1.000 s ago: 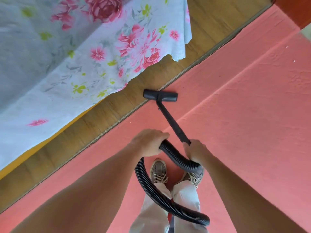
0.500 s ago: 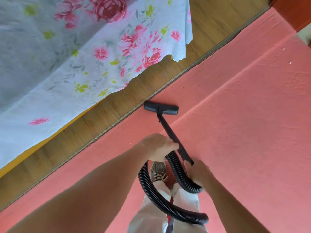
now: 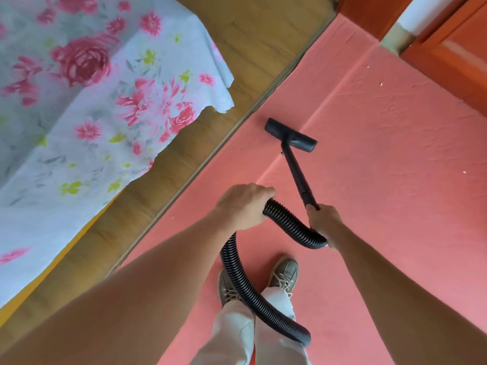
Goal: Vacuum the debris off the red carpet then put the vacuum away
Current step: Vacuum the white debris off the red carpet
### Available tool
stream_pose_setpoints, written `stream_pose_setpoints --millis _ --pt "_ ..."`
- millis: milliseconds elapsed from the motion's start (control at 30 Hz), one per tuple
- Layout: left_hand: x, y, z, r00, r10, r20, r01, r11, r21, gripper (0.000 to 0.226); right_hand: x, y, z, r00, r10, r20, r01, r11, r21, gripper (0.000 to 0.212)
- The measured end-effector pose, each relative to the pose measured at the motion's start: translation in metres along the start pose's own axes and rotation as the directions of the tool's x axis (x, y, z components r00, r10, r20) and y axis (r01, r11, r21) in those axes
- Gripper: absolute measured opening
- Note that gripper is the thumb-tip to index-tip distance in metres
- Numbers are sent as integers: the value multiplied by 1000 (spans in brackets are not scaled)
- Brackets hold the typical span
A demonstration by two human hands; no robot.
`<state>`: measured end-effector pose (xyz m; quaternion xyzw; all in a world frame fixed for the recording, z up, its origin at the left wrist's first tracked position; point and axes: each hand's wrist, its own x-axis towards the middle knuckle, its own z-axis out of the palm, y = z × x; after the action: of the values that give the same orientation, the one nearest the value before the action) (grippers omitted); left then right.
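Note:
The black vacuum floor head rests flat on the red carpet, a little right of the carpet's left edge. Its black wand slants back to my right hand, which grips the wand's lower end. My left hand is closed around the ribbed black hose, which loops down between my feet and leaves the view at the bottom. Small white specks of debris lie on the carpet at the right, another debris speck farther right. The vacuum body is out of view.
A bed with a floral sheet and a wooden frame borders the carpet on the left. A red-brown wooden door and frame stand at the upper right. My shoes are on the carpet below the hose.
The view has swung right and the floor head has come away from the carpet's edge by the bed, now angled toward the upper left. Both hands keep their grips.

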<state>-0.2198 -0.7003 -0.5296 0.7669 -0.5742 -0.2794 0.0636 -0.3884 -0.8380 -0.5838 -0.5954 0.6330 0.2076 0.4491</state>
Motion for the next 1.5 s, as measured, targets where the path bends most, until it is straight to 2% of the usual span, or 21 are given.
stream_pose_setpoints --millis 100,167,367,467,567,867,1000,1167,1300,1500 --pt "37 37 -5 991 122 58 -125 990 61 13 3 36 -32 989 145 15 -146 978 147 35" --pt "66 59 -12 985 148 87 -155 984 85 17 13 49 -50 972 231 45 -235 944 232 39" --pt "143 110 -24 987 134 93 -144 984 105 19 60 46 -114 961 266 77 -277 908 314 46" --pt "177 117 -22 992 100 75 -107 989 98 21 91 34 -146 962 271 23 -267 924 275 46" --pt "203 114 -17 993 42 109 -51 995 80 23 121 18 -170 958 285 -36 -276 949 155 48" --pt "275 117 -53 978 -16 210 26 999 -44 13 177 -42 -238 950 301 -80 -307 949 -79 46" --pt "318 120 -75 984 -5 179 13 999 -41 14 202 -61 -265 945 315 -89 -321 945 -68 45" --pt "381 135 -92 978 52 204 -51 999 -6 12 241 -64 -293 952 303 -51 -305 952 -40 49" --pt "424 150 -96 973 94 209 -98 995 7 12 277 -57 -317 965 260 -35 -260 966 -4 49" --pt "474 158 -97 980 98 174 -99 995 -3 13 320 -73 -358 982 182 -52 -185 981 -64 47"
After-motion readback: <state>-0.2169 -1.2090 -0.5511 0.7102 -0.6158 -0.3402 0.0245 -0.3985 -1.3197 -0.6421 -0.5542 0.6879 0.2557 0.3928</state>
